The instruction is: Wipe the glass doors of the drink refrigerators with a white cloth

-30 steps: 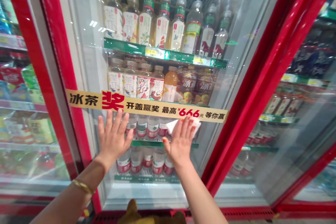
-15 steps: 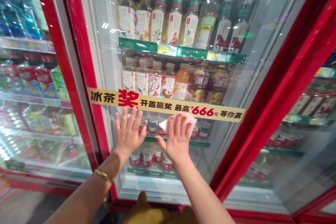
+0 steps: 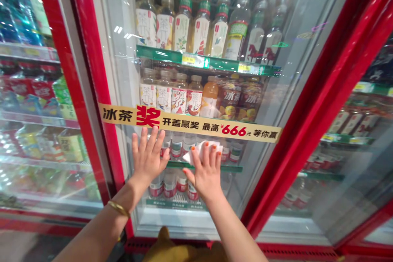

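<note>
My left hand (image 3: 149, 153) lies against the glass door (image 3: 123, 49) just below a yellow strip (image 3: 187, 124) with printed writing. Its fingers are spread, it holds nothing, and a gold bangle (image 3: 119, 208) circles the wrist. To its right, my right hand (image 3: 205, 168) holds a folded white tissue (image 3: 189, 156) pressed to the same glass under its fingers. The tissue's edges show around the fingertips; the palm side is hidden. Behind the glass, bottled drinks (image 3: 201, 28) stand in rows on green-edged shelves (image 3: 166, 54).
Red door frames (image 3: 319, 102) border the glass on both sides. Another cooler with bottles (image 3: 37, 86) stands to the left, and more bottles (image 3: 353, 120) show behind glass at the right. A brownish-yellow shape (image 3: 178, 251) is at the bottom middle.
My right hand has moved slightly down the glass with the tissue, further below the yellow strip. My left hand stays in about the same place. The view has shifted a little.
</note>
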`<action>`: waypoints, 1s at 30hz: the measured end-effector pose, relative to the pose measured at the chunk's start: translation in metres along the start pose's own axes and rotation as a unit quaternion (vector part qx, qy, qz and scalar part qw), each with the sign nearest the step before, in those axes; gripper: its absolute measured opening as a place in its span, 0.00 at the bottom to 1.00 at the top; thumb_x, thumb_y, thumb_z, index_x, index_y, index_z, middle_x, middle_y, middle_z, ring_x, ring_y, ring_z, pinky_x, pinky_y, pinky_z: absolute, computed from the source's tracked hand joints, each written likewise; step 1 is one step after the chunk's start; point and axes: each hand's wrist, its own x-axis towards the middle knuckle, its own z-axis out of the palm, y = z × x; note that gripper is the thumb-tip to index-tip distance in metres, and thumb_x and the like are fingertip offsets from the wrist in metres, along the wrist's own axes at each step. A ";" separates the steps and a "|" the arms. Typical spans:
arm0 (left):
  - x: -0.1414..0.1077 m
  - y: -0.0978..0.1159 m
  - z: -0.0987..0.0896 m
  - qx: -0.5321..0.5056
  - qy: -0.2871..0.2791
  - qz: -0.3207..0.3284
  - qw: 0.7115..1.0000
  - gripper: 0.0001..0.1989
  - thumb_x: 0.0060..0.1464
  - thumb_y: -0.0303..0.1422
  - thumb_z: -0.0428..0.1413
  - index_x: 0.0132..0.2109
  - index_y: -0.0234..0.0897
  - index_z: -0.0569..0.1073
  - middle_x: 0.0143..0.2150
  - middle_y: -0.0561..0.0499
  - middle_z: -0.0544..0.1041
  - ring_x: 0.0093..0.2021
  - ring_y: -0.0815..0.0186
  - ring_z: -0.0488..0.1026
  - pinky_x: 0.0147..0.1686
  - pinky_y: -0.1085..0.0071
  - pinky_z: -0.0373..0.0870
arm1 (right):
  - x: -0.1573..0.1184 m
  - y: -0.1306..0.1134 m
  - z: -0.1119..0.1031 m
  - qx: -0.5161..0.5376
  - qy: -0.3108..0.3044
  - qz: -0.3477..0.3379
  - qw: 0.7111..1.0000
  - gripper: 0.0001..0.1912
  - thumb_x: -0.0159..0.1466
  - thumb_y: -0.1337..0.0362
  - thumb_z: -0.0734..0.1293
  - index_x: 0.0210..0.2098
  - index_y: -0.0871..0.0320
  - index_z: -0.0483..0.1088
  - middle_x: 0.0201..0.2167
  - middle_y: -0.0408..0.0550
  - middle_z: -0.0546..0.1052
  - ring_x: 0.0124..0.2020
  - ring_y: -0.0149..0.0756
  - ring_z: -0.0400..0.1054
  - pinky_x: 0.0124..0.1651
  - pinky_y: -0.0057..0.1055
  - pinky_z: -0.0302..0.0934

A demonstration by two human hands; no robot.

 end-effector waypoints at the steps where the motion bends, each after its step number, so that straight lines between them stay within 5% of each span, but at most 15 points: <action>1: 0.000 0.000 0.000 0.001 -0.001 -0.002 1.000 0.44 0.69 0.38 0.56 0.84 0.47 0.44 0.84 0.50 0.46 0.86 0.57 0.35 0.84 0.47 0.32 | -0.012 -0.003 0.002 0.004 -0.005 -0.036 0.999 0.49 0.73 0.41 0.66 0.84 0.44 0.39 0.86 0.49 0.38 0.86 0.58 0.26 0.82 0.62 0.43; 3: -0.001 0.000 0.000 0.004 -0.005 -0.008 1.000 0.44 0.69 0.38 0.55 0.84 0.47 0.43 0.84 0.50 0.46 0.86 0.56 0.35 0.84 0.46 0.32 | -0.033 0.005 0.001 0.000 -0.011 -0.040 0.999 0.47 0.74 0.44 0.66 0.83 0.41 0.40 0.86 0.47 0.40 0.86 0.57 0.30 0.82 0.60 0.43; 5: -0.001 0.001 0.001 0.005 -0.007 -0.007 1.000 0.44 0.70 0.39 0.54 0.84 0.47 0.42 0.84 0.51 0.46 0.86 0.56 0.35 0.83 0.45 0.32 | -0.033 0.025 -0.004 -0.020 -0.004 0.043 0.999 0.47 0.75 0.48 0.64 0.84 0.42 0.34 0.86 0.50 0.34 0.85 0.64 0.31 0.79 0.69 0.44; 7: 0.000 0.003 0.002 0.006 -0.005 -0.004 1.000 0.44 0.70 0.38 0.54 0.84 0.47 0.42 0.85 0.51 0.45 0.86 0.56 0.34 0.83 0.46 0.31 | -0.007 0.037 -0.009 -0.034 0.019 0.130 0.991 0.46 0.77 0.49 0.60 0.83 0.45 0.29 0.85 0.54 0.25 0.84 0.72 0.28 0.75 0.80 0.44; 9: 0.002 0.003 0.001 0.006 0.001 -0.002 1.000 0.44 0.70 0.38 0.54 0.84 0.46 0.43 0.84 0.51 0.45 0.86 0.57 0.34 0.84 0.47 0.30 | 0.028 0.032 -0.012 -0.033 0.044 0.148 0.987 0.47 0.77 0.45 0.59 0.83 0.48 0.28 0.84 0.57 0.23 0.84 0.74 0.25 0.74 0.83 0.42; 12: 0.004 0.001 -0.005 -0.008 0.003 0.004 1.000 0.43 0.70 0.39 0.55 0.83 0.45 0.44 0.84 0.51 0.46 0.86 0.57 0.36 0.84 0.49 0.30 | 0.051 0.006 -0.010 -0.022 0.035 0.032 0.999 0.49 0.74 0.38 0.63 0.84 0.48 0.37 0.86 0.55 0.37 0.85 0.66 0.26 0.80 0.73 0.35; 16: -0.009 -0.012 -0.017 -0.032 -0.032 0.021 0.999 0.42 0.70 0.41 0.56 0.83 0.50 0.48 0.85 0.54 0.47 0.86 0.55 0.38 0.84 0.48 0.32 | 0.011 0.004 -0.011 -0.011 -0.006 -0.151 0.988 0.45 0.72 0.36 0.67 0.81 0.43 0.53 0.84 0.45 0.52 0.86 0.47 0.25 0.85 0.52 0.23; 19: -0.029 -0.023 -0.017 -0.018 -0.030 0.001 0.999 0.41 0.71 0.40 0.55 0.83 0.50 0.47 0.85 0.53 0.46 0.86 0.56 0.36 0.84 0.49 0.30 | -0.002 0.031 -0.015 -0.019 0.012 -0.092 0.996 0.46 0.73 0.40 0.67 0.82 0.44 0.48 0.85 0.48 0.43 0.86 0.52 0.26 0.84 0.59 0.22; 23: -0.046 -0.029 -0.005 0.007 0.000 -0.019 1.000 0.40 0.71 0.40 0.53 0.83 0.49 0.46 0.84 0.51 0.48 0.86 0.56 0.36 0.84 0.45 0.31 | 0.045 0.022 -0.014 -0.017 0.033 0.017 0.999 0.51 0.72 0.43 0.69 0.84 0.48 0.41 0.85 0.55 0.40 0.85 0.69 0.28 0.80 0.76 0.30; 26: -0.049 -0.030 0.001 0.009 -0.004 -0.019 1.000 0.39 0.72 0.41 0.52 0.83 0.48 0.46 0.84 0.49 0.51 0.86 0.54 0.38 0.83 0.42 0.33 | 0.067 -0.014 -0.007 -0.004 0.019 -0.056 0.998 0.48 0.72 0.38 0.67 0.83 0.45 0.46 0.84 0.50 0.48 0.85 0.63 0.28 0.82 0.70 0.25; 30: -0.048 -0.031 0.000 0.007 -0.001 -0.011 1.000 0.38 0.73 0.42 0.50 0.83 0.47 0.46 0.84 0.49 0.51 0.86 0.55 0.37 0.83 0.43 0.33 | 0.038 -0.024 -0.006 0.003 -0.006 -0.226 0.974 0.41 0.73 0.35 0.63 0.80 0.42 0.56 0.83 0.37 0.53 0.86 0.50 0.25 0.85 0.54 0.19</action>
